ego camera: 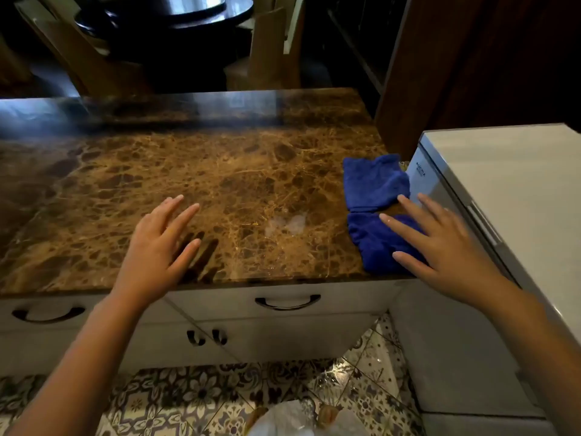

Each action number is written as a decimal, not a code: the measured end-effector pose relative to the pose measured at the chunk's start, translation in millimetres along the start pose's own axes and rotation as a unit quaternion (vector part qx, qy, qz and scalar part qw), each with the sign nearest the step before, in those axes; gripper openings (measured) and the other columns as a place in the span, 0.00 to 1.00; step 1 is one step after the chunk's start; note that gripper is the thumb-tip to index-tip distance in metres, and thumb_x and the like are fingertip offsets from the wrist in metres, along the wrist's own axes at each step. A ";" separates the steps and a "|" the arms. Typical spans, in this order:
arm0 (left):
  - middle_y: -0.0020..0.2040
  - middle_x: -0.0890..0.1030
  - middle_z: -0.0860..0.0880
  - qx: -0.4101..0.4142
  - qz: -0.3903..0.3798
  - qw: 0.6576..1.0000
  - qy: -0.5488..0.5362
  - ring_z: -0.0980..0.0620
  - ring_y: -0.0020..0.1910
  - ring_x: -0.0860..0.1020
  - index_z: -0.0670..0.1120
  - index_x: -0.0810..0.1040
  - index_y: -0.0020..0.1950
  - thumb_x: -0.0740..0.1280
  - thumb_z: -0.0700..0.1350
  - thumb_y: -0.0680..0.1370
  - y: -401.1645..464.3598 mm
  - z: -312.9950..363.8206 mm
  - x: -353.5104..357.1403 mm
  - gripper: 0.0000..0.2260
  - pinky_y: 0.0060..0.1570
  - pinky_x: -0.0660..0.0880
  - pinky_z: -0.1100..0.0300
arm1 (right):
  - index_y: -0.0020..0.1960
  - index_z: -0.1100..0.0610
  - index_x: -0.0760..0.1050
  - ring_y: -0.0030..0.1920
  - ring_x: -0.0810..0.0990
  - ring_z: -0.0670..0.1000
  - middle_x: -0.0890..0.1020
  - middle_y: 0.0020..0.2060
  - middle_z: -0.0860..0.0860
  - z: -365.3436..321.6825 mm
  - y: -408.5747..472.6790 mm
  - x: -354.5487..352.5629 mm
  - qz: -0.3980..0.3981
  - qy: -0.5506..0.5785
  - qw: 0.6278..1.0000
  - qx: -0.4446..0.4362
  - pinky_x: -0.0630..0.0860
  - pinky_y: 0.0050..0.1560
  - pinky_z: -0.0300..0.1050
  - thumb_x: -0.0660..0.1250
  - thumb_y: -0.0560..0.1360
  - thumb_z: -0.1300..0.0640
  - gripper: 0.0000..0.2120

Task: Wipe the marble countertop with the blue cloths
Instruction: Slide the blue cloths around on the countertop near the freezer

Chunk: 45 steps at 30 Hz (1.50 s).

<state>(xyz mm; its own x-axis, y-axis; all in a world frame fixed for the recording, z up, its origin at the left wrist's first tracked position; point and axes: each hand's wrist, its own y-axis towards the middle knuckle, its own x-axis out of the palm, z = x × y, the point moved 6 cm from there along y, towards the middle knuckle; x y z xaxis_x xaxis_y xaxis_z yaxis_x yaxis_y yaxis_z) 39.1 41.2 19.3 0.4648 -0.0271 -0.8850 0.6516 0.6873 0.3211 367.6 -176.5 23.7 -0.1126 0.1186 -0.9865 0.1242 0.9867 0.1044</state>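
Note:
The brown veined marble countertop (157,171) fills the middle of the view. Two folded blue cloths lie at its right end: the far cloth (374,180) and the near cloth (374,243) by the front edge. My right hand (440,243) is spread flat with its fingers over the near cloth, holding nothing. My left hand (160,247) hovers open just above the counter near the front edge, fingers apart, its shadow beneath it. A whitish wet smear (286,223) sits on the marble between the hands.
A white chest freezer (509,190) stands against the counter's right side. White drawers with dark handles (287,303) are below the counter. Patterned floor tiles (195,394) lie underneath. Wooden chairs and a dark round table (176,23) are beyond the far edge.

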 end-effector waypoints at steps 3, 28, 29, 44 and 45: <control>0.77 0.45 0.48 -0.050 -0.084 0.991 0.086 0.51 0.75 0.41 0.60 0.49 0.74 0.45 0.66 0.72 10.8 -30.5 25.7 0.30 0.70 0.43 0.39 | 0.70 0.34 0.43 0.72 0.38 0.51 0.44 0.73 0.47 14.2 5.4 17.9 -0.060 -0.024 0.998 0.015 0.47 0.68 0.63 0.35 0.70 0.29 0.29; 0.77 0.49 0.52 -0.110 -0.135 0.978 0.114 0.52 0.75 0.44 0.63 0.48 0.73 0.41 0.71 0.69 10.5 -55.5 58.3 0.33 0.70 0.43 0.38 | 0.51 0.63 0.79 0.46 0.76 0.53 0.81 0.46 0.57 1.3 38.2 -13.2 0.115 0.176 0.975 0.068 0.70 0.47 0.47 0.71 0.68 0.70 0.13; 0.77 0.49 0.53 -0.112 -0.133 0.978 0.114 0.53 0.75 0.44 0.63 0.48 0.73 0.42 0.71 0.69 10.3 -55.3 58.2 0.33 0.70 0.43 0.38 | 0.51 0.62 0.78 0.46 0.75 0.52 0.80 0.45 0.55 -3.8 46.8 -22.1 0.132 0.195 0.969 0.070 0.69 0.48 0.46 0.70 0.68 0.69 0.12; 0.77 0.50 0.54 -0.113 -0.122 0.980 0.105 0.54 0.75 0.44 0.64 0.49 0.72 0.44 0.69 0.71 10.7 -55.0 57.6 0.30 0.70 0.42 0.39 | 0.73 0.42 0.50 0.73 0.44 0.53 0.48 0.75 0.51 -47.9 206.1 83.1 -0.146 0.016 0.989 -0.007 0.45 0.70 0.58 0.47 0.78 0.38 0.25; 0.77 0.50 0.54 -0.113 -0.121 0.981 0.105 0.54 0.75 0.44 0.64 0.49 0.72 0.44 0.69 0.71 11.0 -54.8 57.1 0.30 0.70 0.42 0.39 | 0.72 0.40 0.49 0.73 0.43 0.53 0.48 0.75 0.51 -48.2 209.6 85.6 -0.126 0.005 0.992 -0.011 0.44 0.69 0.59 0.47 0.77 0.37 0.25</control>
<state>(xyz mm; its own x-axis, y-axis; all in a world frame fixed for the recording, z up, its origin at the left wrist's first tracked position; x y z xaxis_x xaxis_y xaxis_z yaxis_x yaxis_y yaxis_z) 39.9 87.0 -46.2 0.1640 -0.0763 -0.9835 0.5674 0.8229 0.0308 336.5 45.8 -32.9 -0.1467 -0.1314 -0.9804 0.0692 0.9874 -0.1426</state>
